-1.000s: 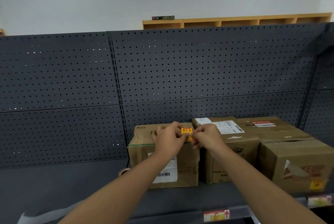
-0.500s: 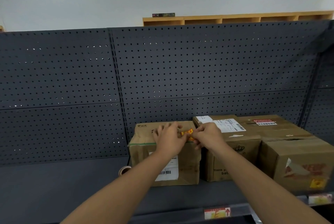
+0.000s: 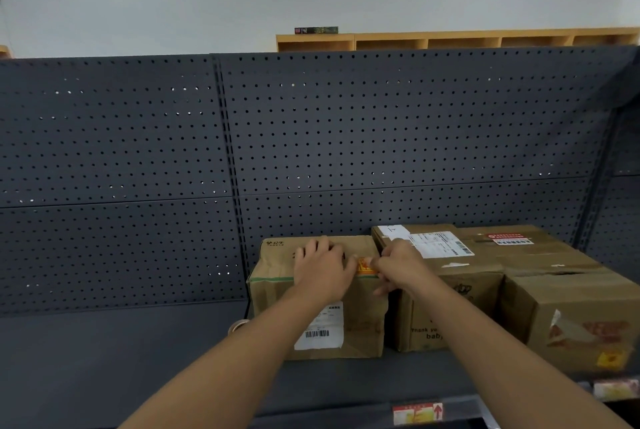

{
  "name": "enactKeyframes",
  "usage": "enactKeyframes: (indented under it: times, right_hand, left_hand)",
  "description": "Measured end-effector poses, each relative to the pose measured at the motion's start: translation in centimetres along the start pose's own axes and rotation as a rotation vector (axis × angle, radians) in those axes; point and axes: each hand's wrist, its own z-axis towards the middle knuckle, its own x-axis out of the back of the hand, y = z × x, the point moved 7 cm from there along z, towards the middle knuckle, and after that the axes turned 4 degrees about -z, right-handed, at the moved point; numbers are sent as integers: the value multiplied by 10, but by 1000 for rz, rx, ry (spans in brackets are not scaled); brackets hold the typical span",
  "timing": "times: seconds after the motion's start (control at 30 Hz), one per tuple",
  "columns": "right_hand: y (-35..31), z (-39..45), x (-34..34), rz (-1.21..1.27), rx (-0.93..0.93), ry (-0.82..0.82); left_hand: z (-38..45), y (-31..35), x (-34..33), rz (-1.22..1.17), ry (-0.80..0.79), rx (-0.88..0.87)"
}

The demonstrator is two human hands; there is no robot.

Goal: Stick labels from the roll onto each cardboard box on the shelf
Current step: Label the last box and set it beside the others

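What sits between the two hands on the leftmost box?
In the head view, the orange label on the leftmost box's top front edge.

Three cardboard boxes are sitting in a row on the shelf (image 3: pixel 104 352) in front of the pegboard back panel (image 3: pixel 381 137): the left box (image 3: pixel 273 297), the middle box (image 3: pixel 450 310) touching its right side, and the right box (image 3: pixel 571 307) beside that. The left hand (image 3: pixel 323 272) and the right hand (image 3: pixel 398 264) are lying over the left box's top front edge, with the label (image 3: pixel 364 266) sitting between them on that edge. The label roll (image 3: pixel 239 324) is lying on the shelf just left of the left box, and wooden cubbies (image 3: pixel 450 42) are standing behind the panel.
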Motion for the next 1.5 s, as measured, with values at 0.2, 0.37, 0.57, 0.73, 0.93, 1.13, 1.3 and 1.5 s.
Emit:
enactKeyframes:
  times: [0.2, 0.37, 0.57, 0.73, 0.93, 1.13, 1.3, 1.5]
  right_hand:
    - [4, 4, -6, 40, -43, -28]
    - [0, -2, -5, -31, -34, 24]
    - [-11, -7, -10, -561, 134, 190]
    - [-17, -10, -14, -750, 140, 210]
    - [-19, -12, -15, -796, 133, 192]
    - [-26, -4, -8, -834, 132, 198]
    - [-29, -1, -13, -940, 177, 199]
    - [-22, 4, -15, -859, 180, 193]
  left_hand:
    - [6, -7, -12, -72, -71, 35]
    - [9, -7, -17, -51, -96, 69]
    - [7, -6, -15, -38, -93, 59]
    - [4, -4, -15, -38, -95, 52]
    - [4, -5, -13, -61, -97, 53]
    - [2, -5, -10, -66, -85, 43]
    - [1, -6, -10, -65, -83, 51]
    - [3, -5, -9, -85, -72, 69]
